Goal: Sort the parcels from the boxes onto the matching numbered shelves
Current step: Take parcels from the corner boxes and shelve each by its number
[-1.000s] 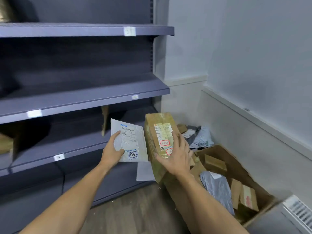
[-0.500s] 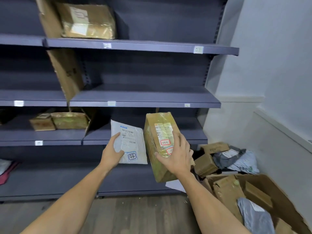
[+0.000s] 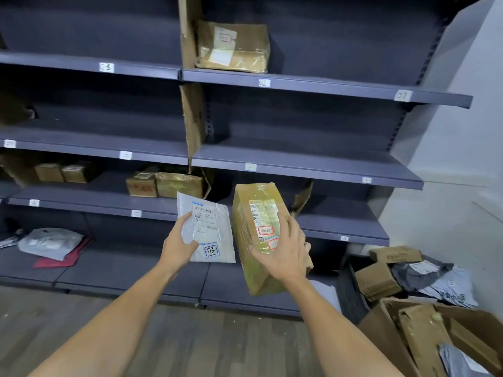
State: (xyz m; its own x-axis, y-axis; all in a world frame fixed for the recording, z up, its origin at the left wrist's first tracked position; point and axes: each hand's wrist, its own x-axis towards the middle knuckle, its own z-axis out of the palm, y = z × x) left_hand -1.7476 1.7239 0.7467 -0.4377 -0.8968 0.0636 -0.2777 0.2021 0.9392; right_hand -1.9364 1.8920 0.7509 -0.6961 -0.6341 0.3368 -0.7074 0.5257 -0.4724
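Note:
My left hand [image 3: 178, 242] grips a flat white mailer [image 3: 215, 227] marked 03 by its left edge. Beside it, my right hand [image 3: 285, 254] holds a tall brown taped box [image 3: 250, 235] with red-framed labels, thumb and fingers curled round its front. Both parcels hang in front of the dark blue shelving [image 3: 299, 164]. Shelf tags read 03 [image 3: 106, 67] at upper left, 02 [image 3: 264, 83] and 01 [image 3: 402, 95] to the right. The open cardboard source box [image 3: 402, 330] sits on the floor at lower right.
A taped brown box [image 3: 234, 47] stands on the top shelf by a cardboard divider [image 3: 192, 118]. Small brown boxes [image 3: 166, 183] fill the third shelf. A grey bag [image 3: 50, 242] lies on the bottom shelf. Loose boxes and grey mailers [image 3: 435, 278] pile by the wall.
The view has swung left and up, away from the floor box toward the shelves. Both hands still hold the same parcels in the same pose.

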